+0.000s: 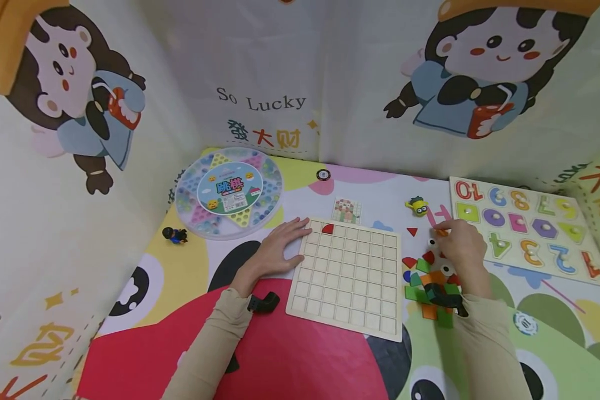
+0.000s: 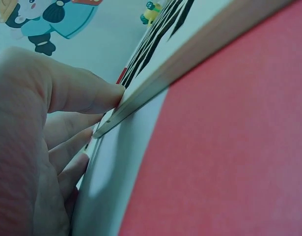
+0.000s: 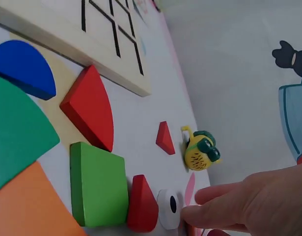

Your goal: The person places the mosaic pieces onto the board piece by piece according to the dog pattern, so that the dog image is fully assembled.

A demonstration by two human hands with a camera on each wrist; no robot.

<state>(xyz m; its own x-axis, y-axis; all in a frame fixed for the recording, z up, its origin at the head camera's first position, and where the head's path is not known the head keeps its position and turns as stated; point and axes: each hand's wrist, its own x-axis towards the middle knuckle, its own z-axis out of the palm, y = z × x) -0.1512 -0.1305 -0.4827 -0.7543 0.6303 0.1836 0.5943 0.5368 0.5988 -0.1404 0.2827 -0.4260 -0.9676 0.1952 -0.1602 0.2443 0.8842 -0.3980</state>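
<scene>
A pale wooden grid board (image 1: 347, 280) lies flat in the middle. One red quarter-round block (image 1: 328, 228) sits in a square of its top row. My left hand (image 1: 275, 250) rests at the board's left edge, fingers spread and thumb touching the rim; the left wrist view shows the thumb (image 2: 99, 93) against that edge. Right of the board, my right hand (image 1: 461, 244) pinches a small orange block (image 1: 441, 233) at its fingertips. Beside those fingers are a white eye piece (image 3: 169, 209) and a red block (image 3: 142, 204). The palm side is hidden.
Loose green (image 3: 99, 187), orange, red and blue blocks lie right of the board. A patterned card (image 1: 346, 211) and a yellow figurine (image 1: 418, 206) are beyond. A number puzzle (image 1: 517, 253) lies right, a round game box (image 1: 205, 228) and dark figurine (image 1: 175, 235) left.
</scene>
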